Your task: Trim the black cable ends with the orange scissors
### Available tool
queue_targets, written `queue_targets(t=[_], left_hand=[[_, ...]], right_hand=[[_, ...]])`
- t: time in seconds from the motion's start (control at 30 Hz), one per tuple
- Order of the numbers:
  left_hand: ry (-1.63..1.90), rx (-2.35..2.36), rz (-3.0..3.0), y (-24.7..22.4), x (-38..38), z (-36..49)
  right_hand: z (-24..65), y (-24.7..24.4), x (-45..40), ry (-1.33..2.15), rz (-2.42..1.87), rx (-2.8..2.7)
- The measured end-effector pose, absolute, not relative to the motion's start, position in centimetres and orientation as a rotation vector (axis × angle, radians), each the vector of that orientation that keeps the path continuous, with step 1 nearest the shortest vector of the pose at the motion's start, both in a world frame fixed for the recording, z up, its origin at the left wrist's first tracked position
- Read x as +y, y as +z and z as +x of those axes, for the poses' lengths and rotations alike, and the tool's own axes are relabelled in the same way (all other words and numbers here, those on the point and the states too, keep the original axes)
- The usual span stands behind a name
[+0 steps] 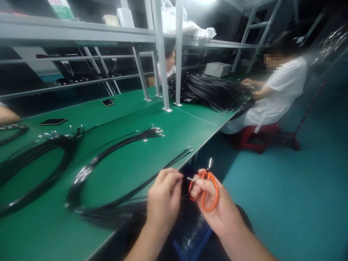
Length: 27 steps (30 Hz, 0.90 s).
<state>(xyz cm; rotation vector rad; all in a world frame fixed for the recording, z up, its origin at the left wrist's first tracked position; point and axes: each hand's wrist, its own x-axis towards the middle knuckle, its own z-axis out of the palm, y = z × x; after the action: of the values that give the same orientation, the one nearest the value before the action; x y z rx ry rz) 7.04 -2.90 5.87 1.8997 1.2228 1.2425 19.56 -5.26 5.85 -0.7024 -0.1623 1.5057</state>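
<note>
Now, my right grip (223,208) is closed around orange-handled scissors (217,193). My left grip (164,195), near black cables (108,214), is pinched closed; on what, I cannot tell.

Right hand (214,197) holding orange-handled scissors (210,210), blades up; left hand (164,195) just beside, fingers pinched. Black cables (108,214) looped on green table (127,170). Person in white (288,87) on red stool (254,137).
</note>
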Motion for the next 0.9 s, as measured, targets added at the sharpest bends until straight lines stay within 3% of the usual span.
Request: queue_targets(t=[0.13, 0.23, 0.43, 0.73, 0.9], left_hand=[[0.992, 1.024, 1.521, 5.68, -3.28, 7.30], [1.031, 0.930, 1.325, 5.39, -3.50, 7.84], [1.059, 0.955, 1.303, 5.13, -3.23, 7.69], [1.026, 0.878, 1.218, 5.71, -3.58, 7.41], [1.020, 0.929, 1.216, 5.51, -3.43, 7.19]], right_hand=[[19.21, 5.90, -5.01, 1.488, -0.690, -0.148], [18.94, 6.06, -4.95, 1.484, -0.702, -0.176], [19.29, 6.48, -4.81, 1.344, -0.872, -0.432], [19.22, 6.30, -4.87, 1.412, -0.742, -0.494], [19.61, 5.71, -5.48, 1.050, -1.028, -0.673]])
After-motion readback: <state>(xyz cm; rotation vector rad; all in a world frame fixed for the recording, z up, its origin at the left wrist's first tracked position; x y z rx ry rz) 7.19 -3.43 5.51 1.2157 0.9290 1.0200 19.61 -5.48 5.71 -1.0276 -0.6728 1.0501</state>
